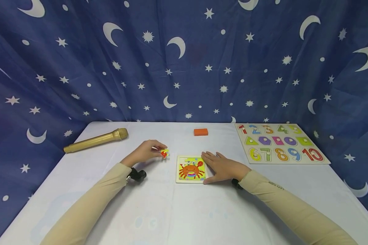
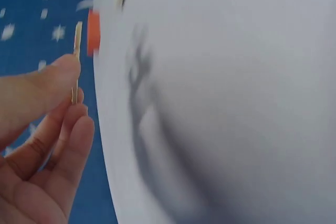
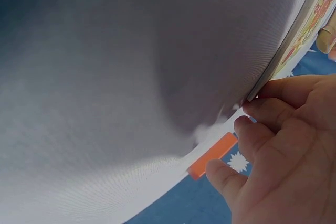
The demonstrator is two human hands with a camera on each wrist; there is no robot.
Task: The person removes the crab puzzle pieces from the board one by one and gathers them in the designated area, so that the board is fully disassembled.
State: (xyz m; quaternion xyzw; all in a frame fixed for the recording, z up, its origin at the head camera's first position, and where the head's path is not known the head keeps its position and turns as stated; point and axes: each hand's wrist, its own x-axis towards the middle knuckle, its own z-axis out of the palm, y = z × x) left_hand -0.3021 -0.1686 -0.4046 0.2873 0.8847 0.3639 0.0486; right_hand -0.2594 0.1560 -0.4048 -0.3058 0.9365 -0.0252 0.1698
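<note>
My left hand [image 1: 147, 150] pinches a small jigsaw piece [image 1: 164, 153], red and yellow, between thumb and fingers. In the left wrist view the piece [image 2: 77, 36] shows edge-on, raised off the white tabletop. Just to its right lies a square wooden jigsaw board [image 1: 177, 170] with a pale frame and an orange crab picture on yellow. My right hand [image 1: 223, 166] rests along the board's right side, fingers spread at the upper right and thumb near the lower right corner. In the right wrist view its fingertips touch the board's edge [image 3: 281, 51].
An orange block [image 1: 200, 132] sits behind the board. At the back left lies a gold microphone [image 1: 96, 140]. A number-and-shape peg board [image 1: 289, 162] covers the back right of the white table [image 1: 171, 211]. Behind hangs a blue curtain [image 1: 196, 92] with moons and stars.
</note>
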